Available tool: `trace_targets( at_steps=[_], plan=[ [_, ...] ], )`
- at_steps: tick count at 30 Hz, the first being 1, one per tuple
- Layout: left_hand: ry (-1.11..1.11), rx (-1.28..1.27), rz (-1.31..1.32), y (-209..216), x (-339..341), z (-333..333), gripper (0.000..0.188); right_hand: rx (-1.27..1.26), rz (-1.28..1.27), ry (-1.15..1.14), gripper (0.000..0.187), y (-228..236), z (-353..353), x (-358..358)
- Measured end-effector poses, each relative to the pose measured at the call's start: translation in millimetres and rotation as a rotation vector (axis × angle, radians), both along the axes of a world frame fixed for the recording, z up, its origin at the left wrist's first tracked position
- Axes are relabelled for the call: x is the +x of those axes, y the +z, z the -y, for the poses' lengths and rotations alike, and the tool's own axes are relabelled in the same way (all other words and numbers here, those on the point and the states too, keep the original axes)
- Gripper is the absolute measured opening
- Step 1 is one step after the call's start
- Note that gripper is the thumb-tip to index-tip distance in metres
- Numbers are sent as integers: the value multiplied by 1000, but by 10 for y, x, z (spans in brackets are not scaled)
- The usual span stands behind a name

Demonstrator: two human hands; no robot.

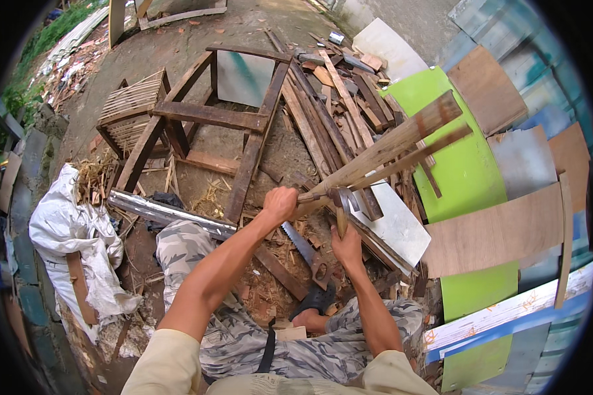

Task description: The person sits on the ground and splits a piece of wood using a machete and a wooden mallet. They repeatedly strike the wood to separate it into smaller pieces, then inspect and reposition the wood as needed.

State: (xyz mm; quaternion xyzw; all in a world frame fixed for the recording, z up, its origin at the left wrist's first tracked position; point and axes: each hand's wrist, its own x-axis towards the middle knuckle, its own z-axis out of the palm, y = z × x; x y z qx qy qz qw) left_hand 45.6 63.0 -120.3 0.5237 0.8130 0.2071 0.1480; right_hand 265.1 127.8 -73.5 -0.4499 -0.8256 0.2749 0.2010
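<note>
My left hand [280,204] is closed around the near end of a joined wooden piece. From there a long, weathered plank [392,145] rises away to the right, with a thinner slat [428,150] beside it. In my right hand [346,243] is the wooden handle of a hammer. The hammer's metal head [340,197] is up against the near part of the plank, close to my left hand; whether they touch I cannot tell. A handsaw [303,251] lies on the debris-strewn ground below, between my legs.
A dark wooden frame [211,113] stands ahead, with a slatted crate [135,108] to its left. Scrap boards [316,118] pile up at right of it. Green panels [468,164] and plywood sheets [501,230] lean along the right. A white sack [72,243] is at left.
</note>
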Motion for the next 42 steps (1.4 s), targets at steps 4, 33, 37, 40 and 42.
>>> trace_targets(
  at_steps=[4, 33, 37, 40, 42],
  plan=[
    [18, 63, -17, 5, -8, -14, 14, -163, 17, -5, 36, 321, -72, 96],
    [30, -91, 153, 6, 2, -111, 35, -89, -1038, -340, 27, 1744, -758, 255],
    [0, -111, 108, 1, 19, -121, 33, -214, -774, -413, 28, 598, -773, 237],
    [-30, -128, 57, 80, -4, -137, 29, -260, 141, -72, 25, -127, -734, 481],
    [-3, -113, 36, 108, -38, -87, 27, -447, 0, -169, 23, 42, -678, 368]
  ],
)
